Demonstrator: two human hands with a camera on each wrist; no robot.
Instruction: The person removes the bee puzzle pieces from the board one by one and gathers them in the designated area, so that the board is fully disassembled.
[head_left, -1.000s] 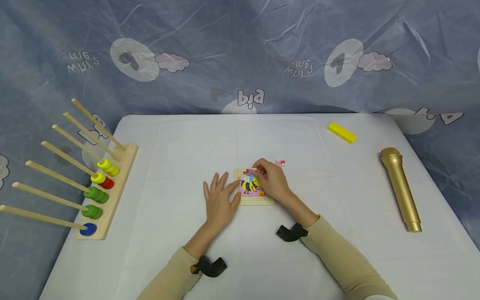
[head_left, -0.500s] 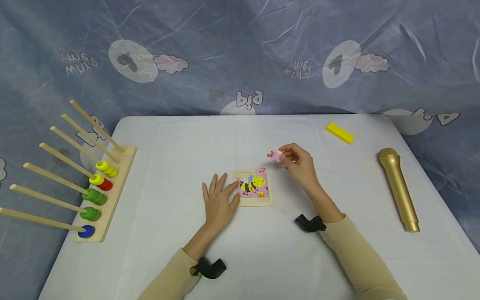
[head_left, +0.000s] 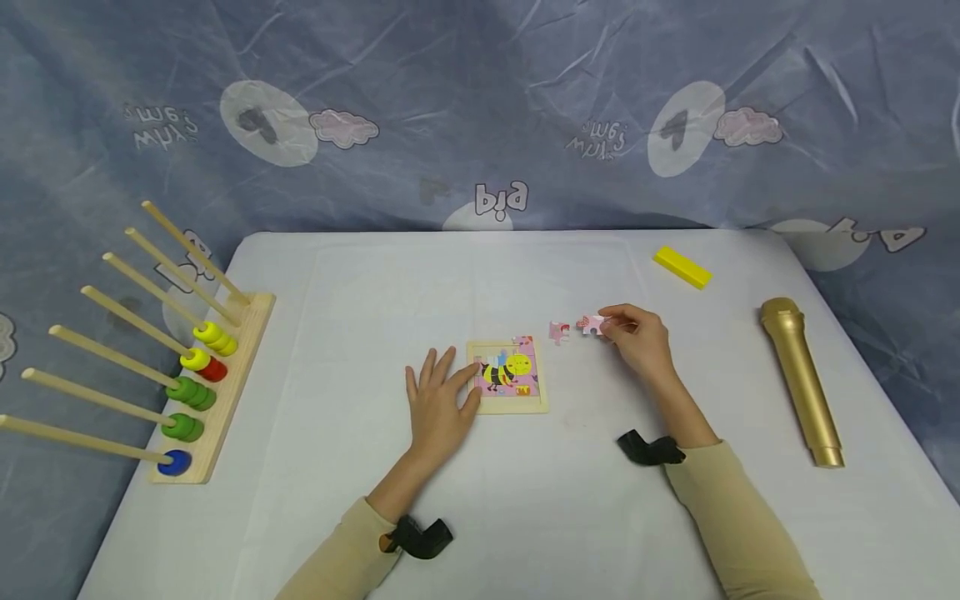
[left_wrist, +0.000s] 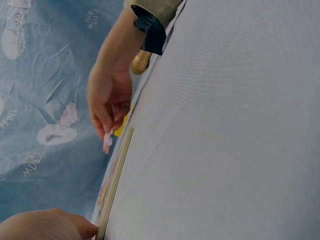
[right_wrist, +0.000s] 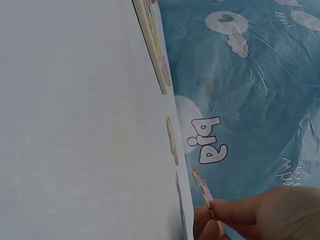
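A wooden-framed jigsaw puzzle (head_left: 510, 407) with a bee picture lies mid-table. My left hand (head_left: 437, 408) rests at its left side, fingers spread, with index finger and thumb touching the frame. My right hand (head_left: 637, 342) is off to the right of the puzzle, pinching a pink puzzle piece (head_left: 592, 324) between thumb and fingers. In the right wrist view the held piece (right_wrist: 202, 186) appears tilted above the table. Between the frame and my right hand lies a loose pink puzzle piece (head_left: 558, 332). A gap shows along the top of the bee picture, left of its corner piece.
At the left stands a wooden peg rack (head_left: 243, 358) with long pegs and coloured rings. A yellow block (head_left: 682, 267) lies at the back right, and a gold microphone-shaped object (head_left: 802, 379) near the right edge. A patterned blue-grey cloth (head_left: 420, 50) hangs behind the table.
From the puzzle's top edge, my right hand has moved right, past the loose piece, with a pink puzzle piece in its fingers. My left hand has stayed in place.
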